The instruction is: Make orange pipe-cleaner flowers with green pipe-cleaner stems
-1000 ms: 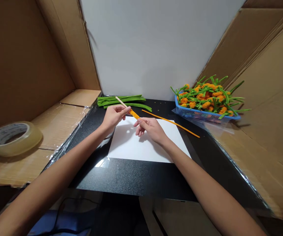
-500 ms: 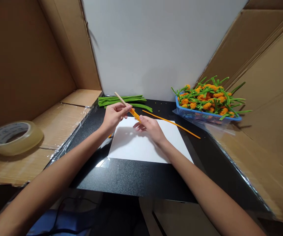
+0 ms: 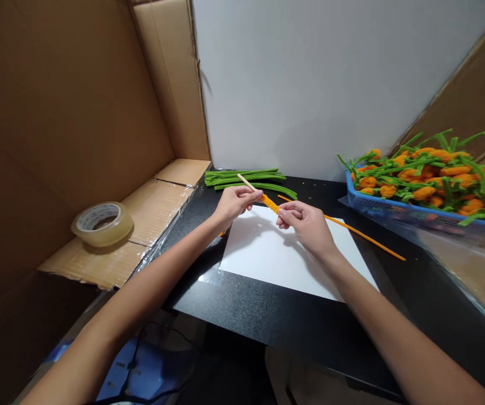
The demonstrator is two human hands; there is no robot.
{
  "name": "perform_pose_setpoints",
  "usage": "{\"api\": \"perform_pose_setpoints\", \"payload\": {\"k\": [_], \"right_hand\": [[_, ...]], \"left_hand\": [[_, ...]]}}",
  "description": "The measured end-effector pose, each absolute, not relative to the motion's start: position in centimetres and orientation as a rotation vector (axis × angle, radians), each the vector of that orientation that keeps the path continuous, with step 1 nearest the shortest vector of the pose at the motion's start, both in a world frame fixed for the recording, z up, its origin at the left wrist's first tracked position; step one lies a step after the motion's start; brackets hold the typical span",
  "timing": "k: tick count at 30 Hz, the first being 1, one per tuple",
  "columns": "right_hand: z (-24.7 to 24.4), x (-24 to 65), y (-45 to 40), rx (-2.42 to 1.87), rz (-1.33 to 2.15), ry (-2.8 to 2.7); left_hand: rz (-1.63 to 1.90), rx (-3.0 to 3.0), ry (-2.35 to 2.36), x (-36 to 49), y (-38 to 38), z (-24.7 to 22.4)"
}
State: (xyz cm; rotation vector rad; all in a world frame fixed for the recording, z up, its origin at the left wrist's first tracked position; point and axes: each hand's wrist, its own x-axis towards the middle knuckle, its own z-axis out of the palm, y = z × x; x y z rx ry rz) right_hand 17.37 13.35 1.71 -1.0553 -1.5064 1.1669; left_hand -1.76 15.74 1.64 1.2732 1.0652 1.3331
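My left hand (image 3: 237, 203) pinches a slim wooden stick (image 3: 246, 182), whose bare end points up and to the left. Around the stick's lower part an orange pipe cleaner (image 3: 270, 203) is wound in a tight coil. The fingers of my right hand (image 3: 304, 220) are closed on the lower right end of that coil. Both hands are raised over a white sheet of paper (image 3: 263, 253). A straight orange pipe cleaner (image 3: 364, 236) lies across the sheet's right edge and the black table. A bit of orange shows beneath my left wrist.
Green pipe cleaners (image 3: 242, 177) lie in a bundle at the back. On the right, a blue basket (image 3: 394, 203) is heaped with orange and green pipe-cleaner pieces. A roll of clear tape (image 3: 103, 224) rests on cardboard (image 3: 158, 205) at left. Cardboard walls flank the black table (image 3: 242, 315).
The view has swung to the left, so everything sits farther right. My right fingers, looser and partly spread before, are now pinched on the coil's end.
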Motion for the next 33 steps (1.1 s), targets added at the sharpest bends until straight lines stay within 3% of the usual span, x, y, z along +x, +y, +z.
{"api": "perform_pose_setpoints", "payload": {"k": [3,6,11,18,26,33], "right_hand": [[2.2,17.8,13.6,-0.974,1.638,-1.237],[2.5,18.2,13.6,-0.852,1.845,-1.179],[2.3,18.0,13.5,-0.843,1.776,-1.244],[1.5,17.8,13.7,-1.013,1.394,-1.488],[1.8,17.8,13.4,-0.901,1.932,-1.118],[1.9,17.5,12.8,-0.841,1.958,-1.211]], "left_hand": [[1.29,1.272,0.979,-2.1,15.9,1.5],[1.293,1.204,0.92,-2.1,15.8,1.5],[1.297,1.11,0.905,-1.8,15.6,1.4],[1.349,1.059,1.108,-1.1,15.2,1.5],[1.266,1.213,0.813,-2.4,15.2,2.2],[1.283,1.346,0.859,-2.9,15.3,2.9]]}}
